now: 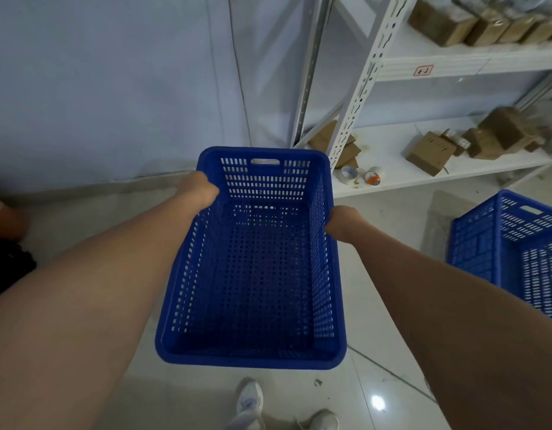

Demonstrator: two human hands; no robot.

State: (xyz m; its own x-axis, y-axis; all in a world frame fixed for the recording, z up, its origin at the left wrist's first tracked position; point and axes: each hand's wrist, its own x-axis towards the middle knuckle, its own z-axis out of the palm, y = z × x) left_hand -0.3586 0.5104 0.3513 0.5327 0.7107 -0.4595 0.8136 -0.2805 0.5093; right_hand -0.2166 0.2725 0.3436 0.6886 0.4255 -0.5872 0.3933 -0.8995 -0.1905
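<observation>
Second blue crate [513,252] and white shelving [429,169] stand right of the hands' held crate [253,355].

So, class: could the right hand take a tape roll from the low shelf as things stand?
Probably not yet: the right hand grips the rim of the blue crate. The clear tape roll itself lies uncovered at the shelf edge.

Dim bluish light, wide-angle edge distortion

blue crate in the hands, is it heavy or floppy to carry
Probably light: the blue crate is empty, with perforated walls. Likely fairly stiff: left hand and right hand grip only the side rims, yet it shows no sag.
</observation>
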